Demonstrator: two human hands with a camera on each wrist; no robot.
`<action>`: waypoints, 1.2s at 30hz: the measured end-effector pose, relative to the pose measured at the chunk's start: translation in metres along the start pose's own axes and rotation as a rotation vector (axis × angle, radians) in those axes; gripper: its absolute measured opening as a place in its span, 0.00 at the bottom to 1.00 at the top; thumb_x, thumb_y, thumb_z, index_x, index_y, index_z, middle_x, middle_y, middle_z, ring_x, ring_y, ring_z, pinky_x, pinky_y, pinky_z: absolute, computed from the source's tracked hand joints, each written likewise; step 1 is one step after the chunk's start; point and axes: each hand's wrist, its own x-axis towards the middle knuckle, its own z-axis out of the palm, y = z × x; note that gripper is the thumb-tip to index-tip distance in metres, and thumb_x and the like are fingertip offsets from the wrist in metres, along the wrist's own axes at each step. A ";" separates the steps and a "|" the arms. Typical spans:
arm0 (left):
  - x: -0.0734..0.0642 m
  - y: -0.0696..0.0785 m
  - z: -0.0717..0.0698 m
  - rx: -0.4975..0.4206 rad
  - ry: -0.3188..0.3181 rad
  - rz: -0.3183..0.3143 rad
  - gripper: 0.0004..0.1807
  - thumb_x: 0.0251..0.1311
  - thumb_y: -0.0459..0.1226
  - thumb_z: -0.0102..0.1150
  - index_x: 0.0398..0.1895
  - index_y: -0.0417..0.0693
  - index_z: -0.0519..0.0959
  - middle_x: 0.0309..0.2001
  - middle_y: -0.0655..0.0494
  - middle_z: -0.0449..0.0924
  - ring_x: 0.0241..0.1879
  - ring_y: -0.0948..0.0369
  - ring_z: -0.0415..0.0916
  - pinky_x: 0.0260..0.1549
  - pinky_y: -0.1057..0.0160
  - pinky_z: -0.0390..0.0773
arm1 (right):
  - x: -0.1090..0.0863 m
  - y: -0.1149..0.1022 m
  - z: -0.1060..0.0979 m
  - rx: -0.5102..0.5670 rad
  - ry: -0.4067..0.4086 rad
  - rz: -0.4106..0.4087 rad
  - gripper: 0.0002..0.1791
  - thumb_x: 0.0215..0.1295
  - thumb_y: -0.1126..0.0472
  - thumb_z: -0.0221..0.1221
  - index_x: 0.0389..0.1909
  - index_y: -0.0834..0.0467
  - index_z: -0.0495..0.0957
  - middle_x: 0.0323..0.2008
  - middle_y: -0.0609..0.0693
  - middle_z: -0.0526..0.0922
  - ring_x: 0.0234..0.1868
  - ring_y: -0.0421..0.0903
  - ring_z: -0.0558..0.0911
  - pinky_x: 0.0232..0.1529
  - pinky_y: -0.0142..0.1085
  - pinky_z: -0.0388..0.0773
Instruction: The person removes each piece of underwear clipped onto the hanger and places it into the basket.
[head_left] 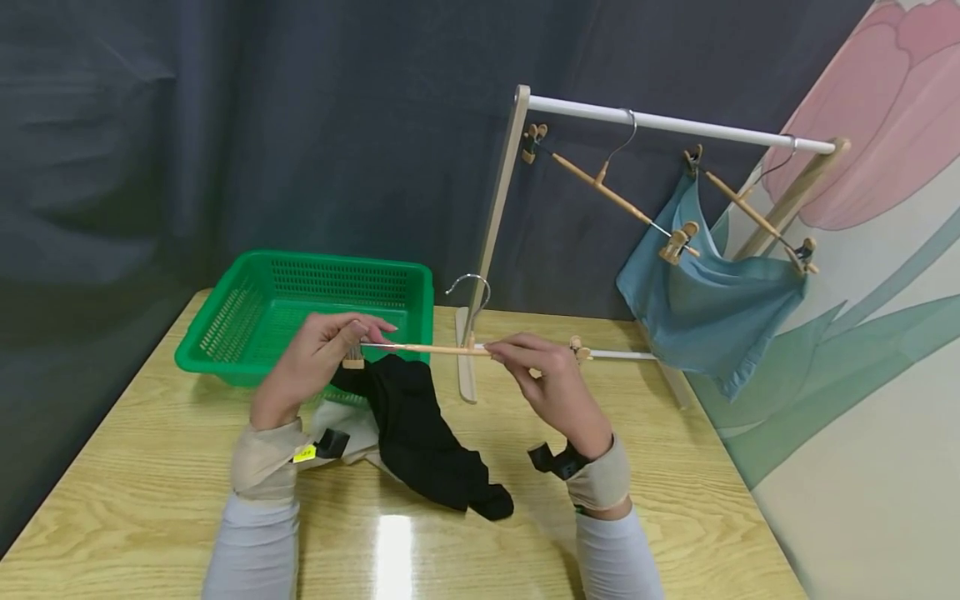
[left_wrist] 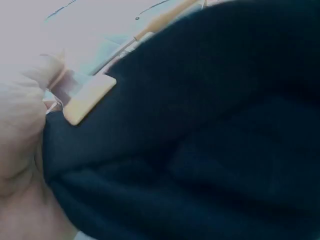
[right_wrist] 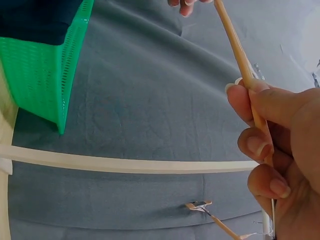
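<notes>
Between both hands a wooden clip hanger point(head_left: 431, 348) with a metal hook is held level above the table. My left hand point(head_left: 311, 362) pinches the wooden clip point(left_wrist: 91, 100) at its left end. A black garment point(head_left: 423, 433) hangs from that clip, its lower part over the table; it fills much of the left wrist view. My right hand point(right_wrist: 287, 135) grips the hanger's bar, with the thumb along the wood. Another clip point(head_left: 579, 348) shows beyond the right hand at the other end. A pale cloth point(head_left: 348, 425) lies partly hidden behind the black garment.
A green basket point(head_left: 243, 354) stands at the back left of the table point(head_left: 135, 500). Behind the right hand rises a rack with a white rail point(head_left: 690, 125). One bare clip hanger point(head_left: 600, 185) and a blue cloth point(head_left: 705, 283) on another hanger hang there.
</notes>
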 end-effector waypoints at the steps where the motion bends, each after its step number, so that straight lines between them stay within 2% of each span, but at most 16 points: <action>1: 0.001 0.000 0.001 -0.003 0.012 0.002 0.21 0.80 0.34 0.43 0.34 0.35 0.84 0.49 0.50 0.87 0.45 0.70 0.82 0.38 0.70 0.77 | 0.000 0.000 0.000 -0.006 0.003 -0.003 0.15 0.66 0.74 0.63 0.50 0.61 0.87 0.46 0.54 0.88 0.42 0.46 0.88 0.36 0.36 0.84; 4: 0.002 -0.002 0.004 -0.017 0.042 0.014 0.22 0.80 0.34 0.42 0.31 0.38 0.85 0.48 0.66 0.87 0.40 0.70 0.84 0.22 0.69 0.69 | 0.000 -0.001 0.001 -0.025 0.010 -0.011 0.14 0.66 0.74 0.63 0.50 0.61 0.87 0.46 0.54 0.88 0.42 0.47 0.88 0.37 0.36 0.85; 5: 0.003 -0.002 0.006 -0.020 0.052 0.023 0.23 0.80 0.35 0.42 0.31 0.39 0.85 0.48 0.69 0.86 0.35 0.70 0.84 0.18 0.69 0.66 | -0.001 -0.002 0.001 -0.038 0.015 -0.017 0.15 0.65 0.74 0.63 0.50 0.61 0.87 0.45 0.54 0.88 0.42 0.47 0.88 0.37 0.36 0.85; 7: 0.002 0.001 0.007 -0.009 0.075 0.069 0.23 0.80 0.36 0.42 0.30 0.41 0.86 0.48 0.70 0.86 0.35 0.70 0.83 0.17 0.68 0.64 | -0.002 -0.005 0.000 -0.053 0.038 -0.042 0.15 0.63 0.75 0.64 0.50 0.62 0.87 0.45 0.54 0.88 0.42 0.47 0.88 0.38 0.36 0.85; 8: 0.002 0.003 0.008 -0.001 0.086 0.103 0.23 0.80 0.37 0.42 0.30 0.42 0.86 0.48 0.68 0.87 0.38 0.69 0.83 0.18 0.67 0.63 | -0.003 -0.007 -0.001 -0.057 0.054 -0.062 0.16 0.62 0.76 0.65 0.50 0.62 0.87 0.44 0.54 0.87 0.41 0.47 0.87 0.38 0.36 0.85; 12: 0.000 0.014 0.008 0.044 0.140 0.232 0.22 0.80 0.37 0.44 0.30 0.42 0.86 0.41 0.56 0.90 0.47 0.65 0.80 0.37 0.64 0.66 | -0.005 -0.015 -0.003 -0.071 0.107 -0.127 0.18 0.60 0.77 0.66 0.50 0.63 0.87 0.44 0.55 0.87 0.40 0.49 0.87 0.39 0.38 0.84; 13: -0.001 0.016 0.008 0.049 0.145 0.241 0.22 0.79 0.37 0.44 0.31 0.41 0.86 0.40 0.55 0.91 0.47 0.64 0.80 0.38 0.63 0.65 | -0.004 -0.016 -0.003 -0.072 0.111 -0.135 0.18 0.60 0.77 0.66 0.50 0.62 0.87 0.44 0.55 0.87 0.40 0.49 0.87 0.39 0.38 0.84; 17: -0.001 0.015 0.007 0.074 0.146 0.180 0.21 0.79 0.36 0.45 0.32 0.40 0.86 0.43 0.61 0.90 0.45 0.65 0.78 0.39 0.63 0.64 | -0.002 -0.013 -0.002 -0.081 0.100 -0.122 0.17 0.61 0.77 0.65 0.50 0.62 0.87 0.44 0.55 0.87 0.41 0.49 0.87 0.40 0.37 0.85; 19: -0.001 0.010 0.007 0.070 0.118 0.113 0.21 0.80 0.36 0.44 0.33 0.39 0.86 0.46 0.62 0.89 0.46 0.67 0.80 0.40 0.67 0.68 | -0.002 -0.010 -0.001 -0.096 0.102 -0.128 0.17 0.60 0.77 0.66 0.49 0.63 0.87 0.43 0.55 0.87 0.39 0.49 0.87 0.37 0.37 0.84; 23: 0.002 0.001 0.007 0.043 0.071 0.024 0.22 0.80 0.35 0.44 0.32 0.37 0.86 0.46 0.50 0.88 0.46 0.70 0.85 0.48 0.73 0.75 | -0.002 -0.005 0.000 -0.112 0.092 -0.107 0.17 0.59 0.77 0.67 0.49 0.62 0.87 0.42 0.55 0.87 0.39 0.49 0.87 0.36 0.38 0.84; 26: 0.005 -0.002 0.007 0.035 0.058 -0.018 0.22 0.80 0.36 0.44 0.33 0.37 0.86 0.44 0.43 0.88 0.46 0.65 0.86 0.45 0.74 0.77 | -0.002 -0.002 0.001 -0.108 0.069 -0.081 0.16 0.62 0.75 0.66 0.50 0.62 0.87 0.43 0.54 0.88 0.41 0.48 0.88 0.37 0.38 0.85; 30: 0.007 -0.005 0.006 0.046 0.049 -0.069 0.22 0.81 0.37 0.43 0.37 0.37 0.86 0.44 0.42 0.89 0.49 0.65 0.84 0.35 0.71 0.71 | -0.001 -0.002 0.000 -0.094 0.056 -0.069 0.15 0.64 0.74 0.65 0.50 0.62 0.87 0.45 0.55 0.88 0.41 0.49 0.88 0.37 0.39 0.85; 33: 0.009 -0.007 0.006 0.025 0.035 -0.113 0.22 0.82 0.38 0.41 0.40 0.36 0.85 0.47 0.41 0.88 0.52 0.71 0.81 0.39 0.69 0.71 | 0.000 -0.001 -0.001 -0.098 0.048 -0.058 0.15 0.64 0.74 0.64 0.51 0.62 0.87 0.45 0.55 0.88 0.42 0.49 0.88 0.37 0.39 0.85; 34: 0.009 -0.008 0.007 0.013 0.028 -0.125 0.22 0.82 0.38 0.41 0.41 0.35 0.84 0.49 0.41 0.87 0.54 0.70 0.80 0.40 0.69 0.71 | -0.001 -0.001 -0.001 -0.103 0.046 -0.055 0.15 0.64 0.74 0.64 0.51 0.62 0.87 0.45 0.55 0.88 0.42 0.49 0.88 0.37 0.39 0.85; 36: 0.010 -0.011 0.008 0.010 0.007 -0.149 0.22 0.82 0.40 0.40 0.44 0.37 0.84 0.50 0.42 0.86 0.47 0.66 0.80 0.40 0.67 0.73 | -0.002 0.000 -0.001 -0.125 0.044 -0.046 0.15 0.65 0.74 0.64 0.50 0.62 0.87 0.45 0.55 0.88 0.42 0.49 0.88 0.35 0.39 0.85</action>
